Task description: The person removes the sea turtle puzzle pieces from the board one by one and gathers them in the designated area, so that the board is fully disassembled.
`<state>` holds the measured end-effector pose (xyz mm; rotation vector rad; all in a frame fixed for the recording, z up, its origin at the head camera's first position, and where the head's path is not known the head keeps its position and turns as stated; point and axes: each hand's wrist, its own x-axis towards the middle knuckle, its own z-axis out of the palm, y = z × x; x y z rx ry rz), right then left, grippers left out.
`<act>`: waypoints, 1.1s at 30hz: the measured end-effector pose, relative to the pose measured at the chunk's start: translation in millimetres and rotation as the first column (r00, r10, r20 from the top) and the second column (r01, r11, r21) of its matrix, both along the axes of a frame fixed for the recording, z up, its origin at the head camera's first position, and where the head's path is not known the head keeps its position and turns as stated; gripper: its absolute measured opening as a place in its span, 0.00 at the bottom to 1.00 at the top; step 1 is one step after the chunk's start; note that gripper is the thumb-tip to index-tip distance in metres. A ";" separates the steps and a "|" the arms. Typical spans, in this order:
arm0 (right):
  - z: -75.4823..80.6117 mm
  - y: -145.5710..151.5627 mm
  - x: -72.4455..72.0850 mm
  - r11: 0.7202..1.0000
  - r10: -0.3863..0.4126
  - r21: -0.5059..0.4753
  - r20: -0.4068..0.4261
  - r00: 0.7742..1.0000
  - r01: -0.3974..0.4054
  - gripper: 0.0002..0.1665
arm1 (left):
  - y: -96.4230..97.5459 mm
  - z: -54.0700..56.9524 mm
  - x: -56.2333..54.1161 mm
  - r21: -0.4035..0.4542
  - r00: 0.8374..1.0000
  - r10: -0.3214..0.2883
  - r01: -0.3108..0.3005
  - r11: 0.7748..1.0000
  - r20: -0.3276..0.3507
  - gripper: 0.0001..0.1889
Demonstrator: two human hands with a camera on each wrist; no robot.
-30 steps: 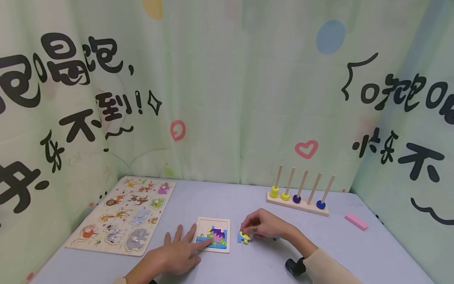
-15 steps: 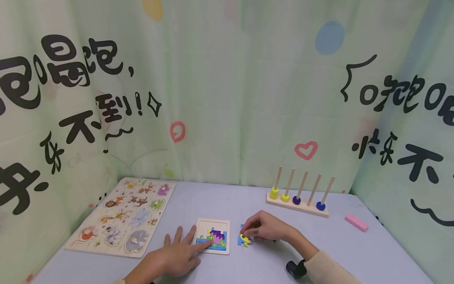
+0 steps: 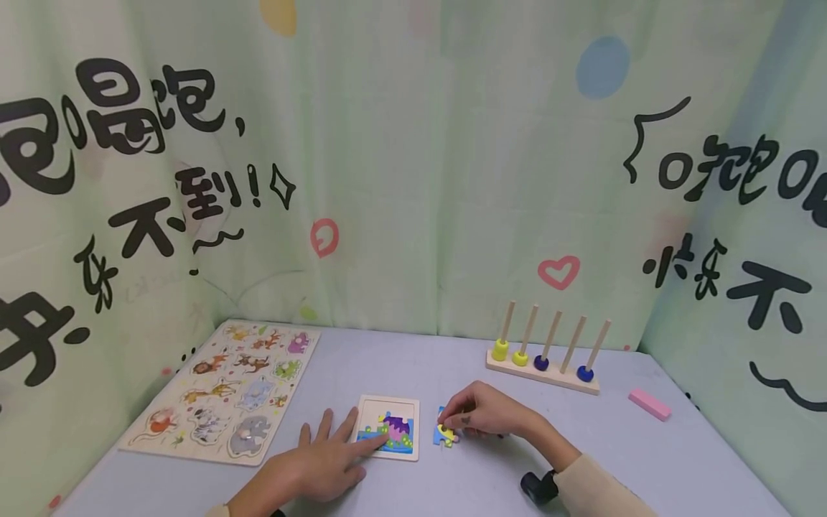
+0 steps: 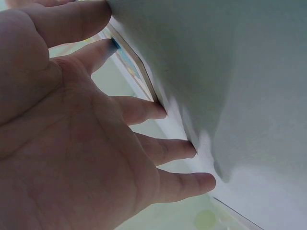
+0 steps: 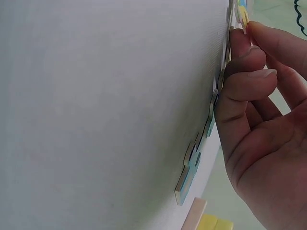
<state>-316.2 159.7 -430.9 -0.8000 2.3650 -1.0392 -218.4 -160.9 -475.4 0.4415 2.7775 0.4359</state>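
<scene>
My left hand (image 3: 323, 459) lies with fingers spread at the left of a small wooden puzzle tray (image 3: 416, 427). One finger rests on the joined puzzle pieces (image 3: 398, 425), purple, pink, green and blue, in the tray's lower part; another fingertip is at its left edge. Just right of the tray, my right hand (image 3: 487, 411) pinches a yellow-and-blue jigsaw piece (image 3: 446, 435) between thumb and finger, its other fingers curled. In the right wrist view this piece (image 5: 243, 18) shows edge-on at the fingertips. More loose puzzle pieces (image 5: 189, 175) lie on the table under this hand.
An animal puzzle board (image 3: 242, 395) lies at the left. Toward the back right stands a wooden peg stand (image 3: 543, 371) with yellow and blue beads. A pink block (image 3: 649, 404) sits at far right. Printed curtains (image 3: 388, 179) surround the table.
The yellow-and-blue piece has turned a little in my right hand's fingers, with more blue now showing at its upper side. My left hand keeps its place on the tray.
</scene>
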 end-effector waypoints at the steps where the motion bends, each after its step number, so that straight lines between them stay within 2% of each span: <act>1: -0.4 -0.3 -0.2 1.000 -0.002 0.001 -0.001 1.000 0.002 0.07 | -0.5 0.1 -0.3 -0.001 1.000 0.001 -0.001 1.000 0.003 0.29; 8: -0.7 0.0 -0.1 1.000 -0.015 0.010 -0.004 1.000 0.015 0.07 | -1.3 -1.7 -1.1 0.007 1.000 0.004 -0.004 1.000 0.012 0.29; 18: 1.3 -2.1 2.5 1.000 -0.022 0.010 -0.005 1.000 0.022 0.07 | -1.2 -1.7 -1.4 0.019 1.000 -0.007 0.007 1.000 -0.014 0.30; 26: 2.1 -14.3 2.9 1.000 -0.018 -0.001 -0.008 1.000 0.018 0.07 | -3.6 -10.4 -7.3 0.000 1.000 -0.014 0.014 1.000 -0.008 0.31; 30: 1.5 -23.0 1.4 1.000 -0.014 -0.007 -0.017 1.000 0.014 0.07 | -2.3 -7.0 -5.4 0.004 1.000 -0.012 0.012 1.000 -0.005 0.31; 33: 1.0 -30.7 0.5 1.000 -0.019 -0.015 -0.030 0.999 0.018 0.07 | 0.2 1.0 -0.5 0.004 1.000 -0.005 0.005 1.000 -0.002 0.31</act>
